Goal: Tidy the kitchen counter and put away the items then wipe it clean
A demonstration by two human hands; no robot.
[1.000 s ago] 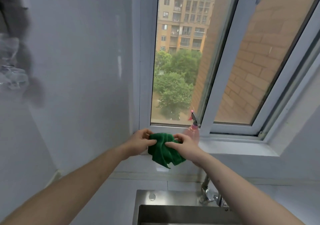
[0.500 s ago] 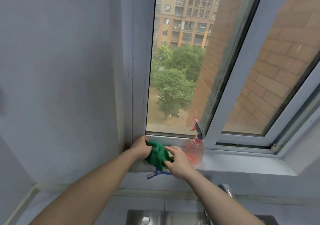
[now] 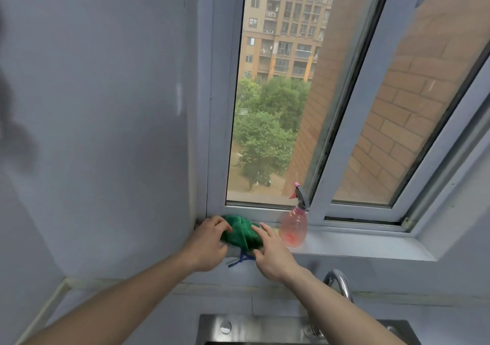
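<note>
Where the white window sill [image 3: 358, 244] meets the wall at its left end, a bunched green terry cloth [image 3: 240, 230] lies in a soft, rounded heap with deep folds across its nap. Its long axis runs along the sill, from the left corner toward the spray bottle. The left hand [image 3: 208, 241] presses against the cloth's left side, its fingers [image 3: 221, 224] curled over the fabric's edge and gripping it. The right hand [image 3: 270, 251] rests on the cloth's right side with its fingers laid nearly straight across the top and the thumb low at the front edge, touching rather than clutching. A thin blue cord [image 3: 240, 259] hangs from beneath the cloth over the sill's front edge, forming a loose loop. Just to the right of the cloth stands a translucent pink plastic spray bottle [image 3: 293, 229], upright, bulbous in the body, with a grey trigger head and pink nozzle pointing left; whether it touches the right hand cannot be told. Behind it rises the white-framed window [image 3: 344, 137], its glass smooth. Below the sill, a curved chrome tap [image 3: 340, 283] arches over a brushed stainless-steel sink [image 3: 254, 328] set in the pale counter [image 3: 148, 315].
</note>
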